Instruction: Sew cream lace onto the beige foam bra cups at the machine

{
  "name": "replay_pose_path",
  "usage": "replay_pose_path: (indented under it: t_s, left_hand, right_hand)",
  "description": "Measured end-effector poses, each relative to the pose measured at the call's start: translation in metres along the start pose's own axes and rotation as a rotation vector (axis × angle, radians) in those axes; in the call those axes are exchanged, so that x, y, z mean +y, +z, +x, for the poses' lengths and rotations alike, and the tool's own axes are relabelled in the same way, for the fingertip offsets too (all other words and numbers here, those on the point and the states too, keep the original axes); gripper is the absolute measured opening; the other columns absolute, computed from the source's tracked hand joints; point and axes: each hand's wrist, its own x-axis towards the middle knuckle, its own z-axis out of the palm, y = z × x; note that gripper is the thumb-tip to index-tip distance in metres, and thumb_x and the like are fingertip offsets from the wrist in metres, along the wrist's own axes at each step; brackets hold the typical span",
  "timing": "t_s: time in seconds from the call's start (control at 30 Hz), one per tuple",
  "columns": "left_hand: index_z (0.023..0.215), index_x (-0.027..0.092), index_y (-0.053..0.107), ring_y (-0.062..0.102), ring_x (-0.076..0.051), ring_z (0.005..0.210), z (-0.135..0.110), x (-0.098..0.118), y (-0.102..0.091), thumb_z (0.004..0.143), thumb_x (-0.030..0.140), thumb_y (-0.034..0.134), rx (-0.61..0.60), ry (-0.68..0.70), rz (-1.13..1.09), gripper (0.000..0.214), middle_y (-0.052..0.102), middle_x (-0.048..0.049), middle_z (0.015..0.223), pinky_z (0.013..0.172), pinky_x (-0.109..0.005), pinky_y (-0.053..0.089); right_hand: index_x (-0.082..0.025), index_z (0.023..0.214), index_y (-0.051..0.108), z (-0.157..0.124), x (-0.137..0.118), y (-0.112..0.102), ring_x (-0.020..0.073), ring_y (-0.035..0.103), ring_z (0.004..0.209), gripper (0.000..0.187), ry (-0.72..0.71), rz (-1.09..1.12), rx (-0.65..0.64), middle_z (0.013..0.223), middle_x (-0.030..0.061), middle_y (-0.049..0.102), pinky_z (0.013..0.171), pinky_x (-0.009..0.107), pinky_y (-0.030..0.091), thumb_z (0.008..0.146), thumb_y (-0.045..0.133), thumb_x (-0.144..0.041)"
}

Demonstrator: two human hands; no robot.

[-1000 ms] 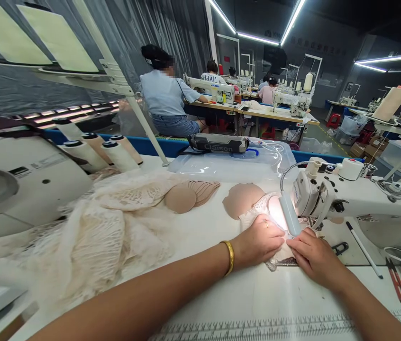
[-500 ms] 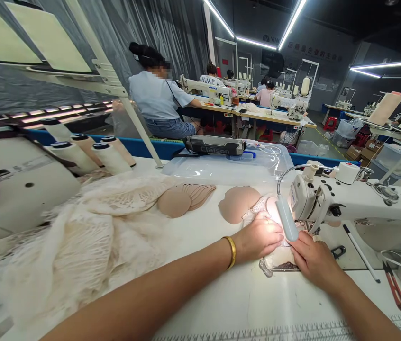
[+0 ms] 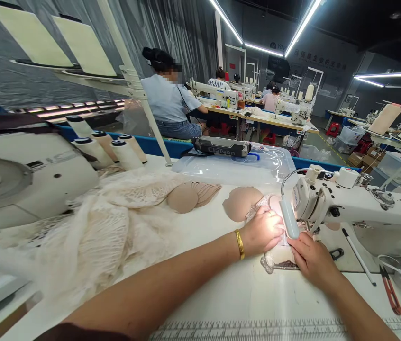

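My left hand (image 3: 262,231), with a gold bangle at the wrist, presses a pale pink lace-trimmed fabric piece (image 3: 258,204) down beside the needle area of a white sewing machine (image 3: 357,196). Its fingers are closed together on the cloth under bright light. My right hand (image 3: 310,258) pinches the near edge of the same piece, thumb and fingers together. A grey gooseneck lamp (image 3: 288,218) hangs in front of the needle and hides it, with part of the work. Just left of the lace lies a beige bra cup pad (image 3: 240,203).
Cream lace fabric (image 3: 90,241) is heaped at left, beside several stacked beige cup pads (image 3: 182,198). Thread cones (image 3: 127,154) stand behind. On the right lie a white pen (image 3: 359,255) and red thread snips (image 3: 391,291). A ruler (image 3: 250,330) runs along the front edge. Co-workers sit beyond.
The view has swung slightly left, so things at left appear further right. Both hands stay on the fabric at the machine, with little visible movement of the piece.
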Motion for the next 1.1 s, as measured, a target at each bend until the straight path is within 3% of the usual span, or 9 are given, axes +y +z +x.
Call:
replay_pose_path:
  t_s: [0.13, 0.27, 0.4, 0.53, 0.63, 0.7, 0.77, 0.97, 1.1]
  left_hand:
    - [0.081, 0.017, 0.062, 0.057, -0.023, 0.079, 0.001, 0.000, 0.004, 0.083, 0.011, 0.060, -0.031, -0.074, 0.005, 0.007, 0.064, -0.0069, 0.081, 0.088, -0.042, 0.035]
    - [0.089, 0.017, 0.060, 0.058, -0.021, 0.070, -0.016, 0.008, -0.013, 0.078, -0.001, 0.051, -0.036, -0.116, -0.021, 0.023, 0.065, -0.0039, 0.077, 0.082, -0.039, 0.039]
    - [0.114, 0.022, 0.063, 0.064, -0.024, 0.107, -0.059, 0.059, -0.044, 0.092, 0.013, 0.054, 0.070, -0.217, -0.468, 0.026, 0.072, -0.0075, 0.112, 0.101, -0.043, 0.040]
    - [0.121, 0.021, 0.061, 0.071, -0.025, 0.098, -0.093, 0.124, -0.056, 0.088, 0.046, 0.073, -0.059, -0.826, -1.547, 0.044, 0.073, -0.0107, 0.107, 0.089, -0.039, 0.053]
    - [0.116, 0.017, 0.064, 0.071, -0.026, 0.105, -0.093, 0.137, -0.055, 0.086, 0.054, 0.074, 0.271, -1.217, -1.995, 0.049, 0.072, -0.0140, 0.112, 0.094, -0.037, 0.054]
    - [0.109, 0.016, 0.067, 0.069, -0.025, 0.107, -0.087, 0.131, -0.055, 0.081, 0.044, 0.082, 0.556, -1.245, -1.974, 0.042, 0.073, -0.0125, 0.114, 0.094, -0.033, 0.054]
    - [0.104, 0.017, 0.069, 0.070, -0.023, 0.102, -0.081, 0.121, -0.055, 0.076, 0.033, 0.086, 0.676, -1.229, -1.911, 0.037, 0.075, -0.0086, 0.108, 0.087, -0.030, 0.056]
    - [0.102, 0.016, 0.068, 0.071, -0.023, 0.090, -0.075, 0.115, -0.054, 0.087, 0.046, 0.074, 0.610, -1.282, -2.178, 0.034, 0.075, -0.0070, 0.098, 0.079, -0.033, 0.058]
    - [0.102, 0.015, 0.069, 0.071, -0.022, 0.093, -0.073, 0.120, -0.052, 0.075, 0.033, 0.088, 0.685, -1.189, -2.069, 0.037, 0.075, -0.0070, 0.098, 0.080, -0.029, 0.057]
  right_hand:
    - [-0.023, 0.110, 0.064, -0.002, -0.001, 0.000, 0.0224, 0.061, 0.081, 0.025, 0.032, 0.098, 0.051, 0.088, 0.0061, 0.064, 0.064, 0.032, 0.044, 0.100, 0.041, -0.016]
    - [-0.025, 0.108, 0.059, 0.003, -0.020, -0.003, 0.0219, 0.063, 0.078, 0.017, 0.340, 0.528, -0.012, 0.085, 0.0025, 0.067, 0.069, 0.034, 0.047, 0.102, 0.047, -0.035]
    - [-0.024, 0.129, 0.045, 0.016, -0.054, 0.000, 0.0190, 0.062, 0.070, 0.050, 0.640, 1.150, -0.019, 0.077, -0.0029, 0.065, 0.064, 0.030, 0.046, 0.091, 0.064, -0.048]
    - [-0.025, 0.133, 0.046, 0.016, -0.094, 0.006, 0.0162, 0.057, 0.068, 0.061, 0.725, 1.372, 0.158, 0.070, -0.0068, 0.057, 0.064, 0.027, 0.045, 0.083, 0.075, -0.044]
    - [-0.031, 0.139, 0.046, 0.000, -0.122, 0.008, 0.0159, 0.057, 0.071, 0.065, 0.744, 1.396, 0.280, 0.075, -0.0057, 0.057, 0.070, 0.029, 0.048, 0.083, 0.077, -0.043]
    - [-0.034, 0.144, 0.043, -0.013, -0.134, 0.007, 0.0172, 0.058, 0.074, 0.070, 0.739, 1.412, 0.290, 0.084, -0.0023, 0.062, 0.072, 0.031, 0.050, 0.084, 0.077, -0.046]
    - [-0.035, 0.148, 0.038, -0.023, -0.141, 0.006, 0.0192, 0.060, 0.076, 0.076, 0.731, 1.432, 0.265, 0.091, 0.0000, 0.065, 0.071, 0.032, 0.051, 0.084, 0.076, -0.050]
    - [-0.034, 0.144, 0.044, -0.032, -0.132, 0.007, 0.0156, 0.056, 0.068, 0.071, 0.755, 1.325, 0.356, 0.078, -0.0040, 0.061, 0.065, 0.026, 0.046, 0.084, 0.078, -0.051]
    - [-0.031, 0.142, 0.046, -0.036, -0.129, 0.010, 0.0161, 0.055, 0.071, 0.068, 0.768, 1.289, 0.402, 0.080, -0.0029, 0.060, 0.067, 0.027, 0.047, 0.085, 0.078, -0.049]
